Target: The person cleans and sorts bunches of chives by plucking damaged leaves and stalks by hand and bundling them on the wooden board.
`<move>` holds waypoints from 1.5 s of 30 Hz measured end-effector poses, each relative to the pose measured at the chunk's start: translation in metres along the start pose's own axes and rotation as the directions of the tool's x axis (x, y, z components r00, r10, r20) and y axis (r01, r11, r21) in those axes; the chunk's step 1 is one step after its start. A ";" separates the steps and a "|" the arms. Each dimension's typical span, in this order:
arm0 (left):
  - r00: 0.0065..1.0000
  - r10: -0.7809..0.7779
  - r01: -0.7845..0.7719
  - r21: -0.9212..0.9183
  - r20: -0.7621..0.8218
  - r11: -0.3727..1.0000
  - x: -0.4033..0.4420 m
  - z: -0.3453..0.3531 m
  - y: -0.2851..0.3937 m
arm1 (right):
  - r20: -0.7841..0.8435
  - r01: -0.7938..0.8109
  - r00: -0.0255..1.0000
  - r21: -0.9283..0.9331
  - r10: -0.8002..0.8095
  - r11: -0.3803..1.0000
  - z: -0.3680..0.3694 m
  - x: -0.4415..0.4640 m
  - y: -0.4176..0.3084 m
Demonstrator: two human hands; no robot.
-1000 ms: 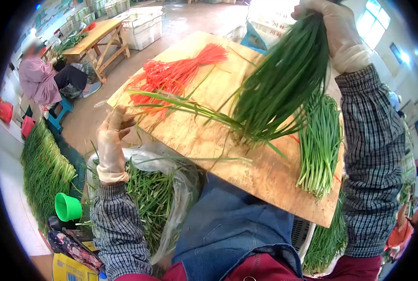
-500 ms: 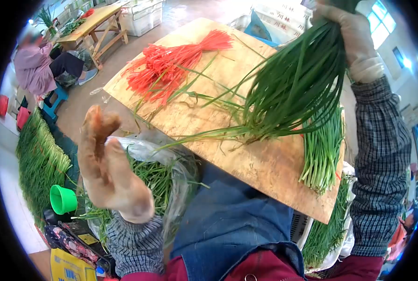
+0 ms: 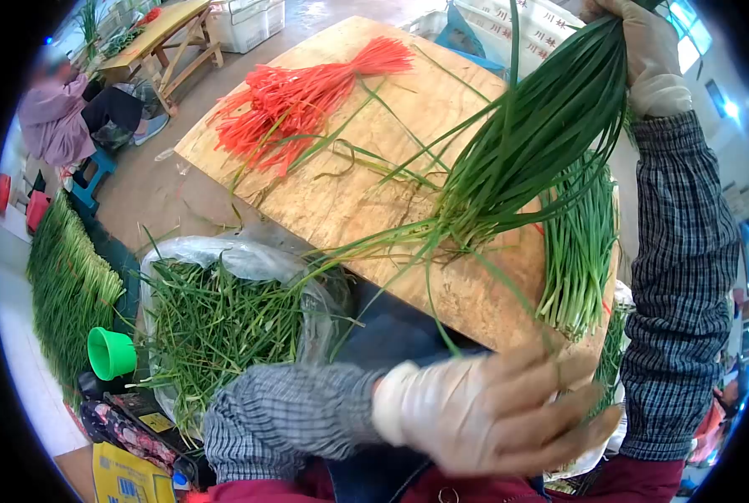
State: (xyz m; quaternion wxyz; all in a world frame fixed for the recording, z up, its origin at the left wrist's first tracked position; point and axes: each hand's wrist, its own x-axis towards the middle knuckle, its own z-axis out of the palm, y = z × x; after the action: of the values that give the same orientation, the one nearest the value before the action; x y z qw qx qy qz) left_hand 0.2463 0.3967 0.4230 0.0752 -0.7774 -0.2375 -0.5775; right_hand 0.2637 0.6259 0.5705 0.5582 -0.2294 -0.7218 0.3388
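High at the upper right, my gloved right hand (image 3: 649, 46) grips a bunch of garlic chives (image 3: 542, 126) by its leafy end. The stalk ends fan down onto the wooden board (image 3: 366, 210), with loose leaves trailing left. My gloved left hand (image 3: 500, 407) is over the board's front edge, below the bunch. Its fingers are blurred but look stretched and apart; long thin leaves hang close to them. A neat tied bundle of chives (image 3: 575, 260) lies on the board's right side. Red plastic ties (image 3: 307, 101) are spread at the far left of the board.
Left of my lap stands a clear plastic bag (image 3: 248, 256) full of leaf scraps. Beyond it are a green tub (image 3: 111, 354) and a long chive pile (image 3: 72, 285). Another person (image 3: 56, 117) sits by a wooden table (image 3: 152, 38). White sacks (image 3: 517, 33) stand behind the board.
My left hand has swung from above the scrap bag at left across to the board's front right. My right hand stays high with the chives, whose loose leaves have shifted.
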 end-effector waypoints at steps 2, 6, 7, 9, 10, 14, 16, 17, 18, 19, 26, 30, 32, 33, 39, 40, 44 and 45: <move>0.997 -0.075 0.074 0.166 -0.002 0.983 0.008 0.008 -0.034 | 0.039 0.040 0.999 -0.063 -0.038 0.997 0.002 -0.011 -0.011; 0.850 -0.507 0.527 0.288 -0.145 0.800 -0.020 0.008 -0.124 | 0.063 -0.072 0.996 0.056 0.069 0.996 -0.009 0.004 -0.003; 0.771 -0.623 0.622 0.364 -0.131 0.693 -0.039 0.005 -0.136 | 0.052 -0.021 0.998 0.072 0.018 0.997 -0.010 -0.001 -0.001; 0.534 -0.843 0.660 0.590 0.068 0.465 -0.072 0.007 -0.146 | 0.050 -0.027 0.999 0.099 0.022 0.995 -0.016 -0.002 0.003; 0.548 -0.832 0.614 0.632 0.089 0.472 -0.078 0.010 -0.148 | 0.067 -0.083 0.995 0.111 0.076 0.990 -0.021 0.003 0.007; 0.470 -0.852 0.532 0.696 0.230 0.482 -0.079 0.006 -0.153 | -0.053 -0.156 0.984 0.219 0.171 0.963 -0.026 0.017 0.023; 0.621 -0.757 0.442 0.707 0.202 0.551 -0.088 0.008 -0.156 | -0.089 -0.207 0.968 0.237 0.233 0.949 -0.036 0.027 0.025; 0.595 -0.775 0.446 0.716 0.211 0.537 -0.091 0.008 -0.153 | -0.091 -0.216 0.965 0.254 0.245 0.943 -0.044 0.033 0.027; 0.567 -0.794 0.449 0.725 0.220 0.522 -0.094 0.007 -0.148 | -0.057 -0.223 0.968 0.266 0.246 0.938 -0.055 0.042 0.030; 0.536 -0.813 0.454 0.734 0.227 0.505 -0.098 0.007 -0.141 | -0.009 -0.225 0.972 0.272 0.237 0.936 -0.068 0.052 0.033; 0.773 -0.631 0.347 0.795 0.059 0.498 -0.102 -0.073 -0.011 | 0.514 -0.365 0.832 0.222 0.210 0.904 -0.116 0.109 0.080; 0.610 -0.792 0.352 0.895 0.003 0.275 -0.157 -0.127 0.069 | 0.359 -0.456 0.846 0.108 0.393 0.883 -0.071 0.049 0.075; 0.409 -0.906 0.335 0.942 -0.107 0.040 -0.208 -0.147 0.117 | 0.325 -0.497 0.845 0.184 0.425 0.848 -0.042 0.008 0.066; 0.312 -0.933 0.361 0.931 -0.179 -0.058 -0.228 -0.155 0.136 | 0.303 -0.512 0.844 0.217 0.442 0.831 -0.034 -0.004 0.070; -0.343 -0.899 0.369 0.841 -0.272 -0.395 -0.242 -0.162 0.149 | 0.250 -0.549 0.827 0.553 0.504 0.627 -0.013 -0.057 0.071; -0.139 -0.957 0.502 0.815 -0.254 -0.290 -0.240 -0.158 0.133 | 0.277 -0.529 0.844 0.573 0.459 0.626 -0.019 -0.058 0.077; 0.413 -0.896 0.712 0.671 -0.163 0.207 -0.147 -0.126 0.041 | 0.413 -0.509 0.860 0.668 0.298 0.542 -0.042 -0.053 0.097; 0.518 -0.851 0.623 0.723 -0.093 0.300 -0.130 -0.116 0.016 | 0.399 -0.494 0.869 0.676 0.291 0.547 -0.044 -0.055 0.096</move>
State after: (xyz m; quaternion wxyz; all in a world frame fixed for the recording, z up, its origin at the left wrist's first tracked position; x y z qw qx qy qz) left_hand 0.1245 0.3003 0.3413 0.0372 -0.5670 -0.7724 -0.2837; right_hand 0.3160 0.6613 0.4695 0.4189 -0.0873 -0.5025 0.7513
